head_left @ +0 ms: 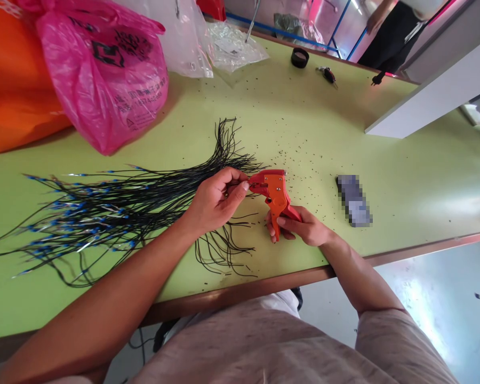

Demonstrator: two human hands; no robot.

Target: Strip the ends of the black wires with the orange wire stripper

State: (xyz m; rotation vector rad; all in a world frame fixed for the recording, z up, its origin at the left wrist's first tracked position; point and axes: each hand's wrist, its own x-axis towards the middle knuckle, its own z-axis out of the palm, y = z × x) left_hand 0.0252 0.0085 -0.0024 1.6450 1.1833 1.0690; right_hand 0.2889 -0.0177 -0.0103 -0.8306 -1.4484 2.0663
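- Hands close together, just left of and on the orange wire stripper [276, 194]: left hand [214, 205] in a narrow pinch on a single black wire [240, 184], thumb and fingertips together, the wire's end at the tool's head; right hand [304, 226] closed firmly around the tool's orange handles.
- Sheaf of black wires [124, 210] on the green counter [404, 160], left of the stripper, fanned out and passing under the left wrist.
- Blue-sleeved ends [76, 213] with bright metal tips, many in number, at the sheaf's far left; exact count unreadable.
- Black wire ends [226, 130] without visible blue, up and left of the stripper; a looser bunch of black wires [224, 250] just below it, likewise without visible blue. Work on these ends apparently unfinished.
- Small black flecks [308, 160], probably cut insulation, scattered widely right of and above the stripper.
- Pink plastic bag [104, 69] and orange bag [12, 80] well up and left of the stripper.
- Pixelated object [354, 200] right of the stripper, its kind hidden by blurring.
- Black ring [300, 57] and small dark key-like item [328, 76] well above the stripper.
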